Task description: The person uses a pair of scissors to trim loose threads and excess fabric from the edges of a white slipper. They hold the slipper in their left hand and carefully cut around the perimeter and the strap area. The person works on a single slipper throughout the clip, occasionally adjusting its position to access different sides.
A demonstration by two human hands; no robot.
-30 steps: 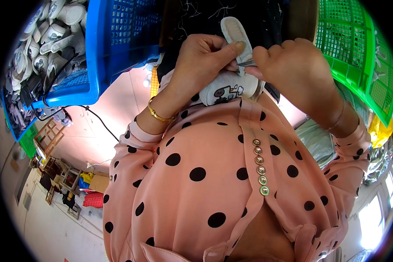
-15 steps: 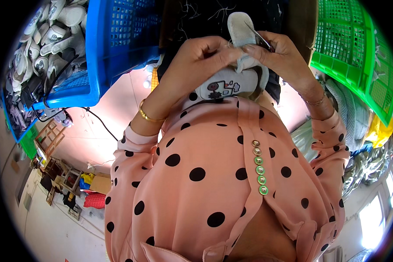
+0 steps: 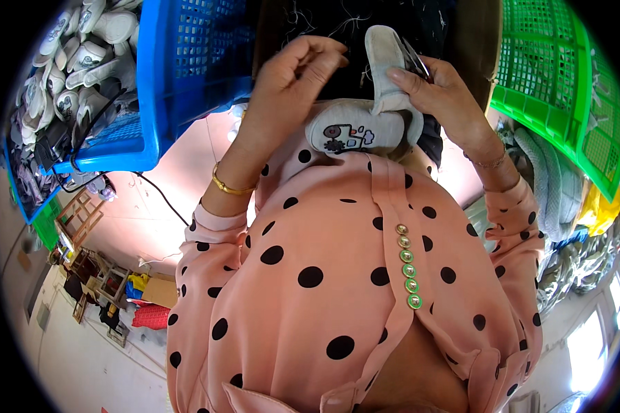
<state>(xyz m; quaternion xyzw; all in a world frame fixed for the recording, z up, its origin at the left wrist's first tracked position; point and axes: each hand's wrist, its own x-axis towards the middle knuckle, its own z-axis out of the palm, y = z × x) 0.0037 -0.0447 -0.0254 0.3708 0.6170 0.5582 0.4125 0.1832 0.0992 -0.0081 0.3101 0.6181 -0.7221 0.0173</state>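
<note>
My right hand (image 3: 448, 100) grips a white cloth slipper (image 3: 386, 62), its thumb pressed on the pale sole-shaped part that stands up. The same hand also holds dark metal scissors (image 3: 415, 63), whose blades lie beside the slipper's edge. Below, against my lap, is a white slipper front (image 3: 387, 131) with a dark embroidered picture; whether it belongs to the raised part, I cannot tell. My left hand (image 3: 289, 79) is raised to the left, apart from the slipper, with its fingers curled together. Anything pinched in them is too small to make out.
A blue basket (image 3: 148, 103) stands at the left, near a heap of white slippers (image 3: 83, 65). At the right is a green basket (image 3: 565, 124). Loose threads lie on the dark surface (image 3: 324, 48) ahead, inside brown box-like sides. A black cable (image 3: 164, 196) hangs at the left.
My left hand has let go of the slipper and moved up and left. The slipper has tilted slightly, showing more of its embroidered front. My right hand keeps its hold.
</note>
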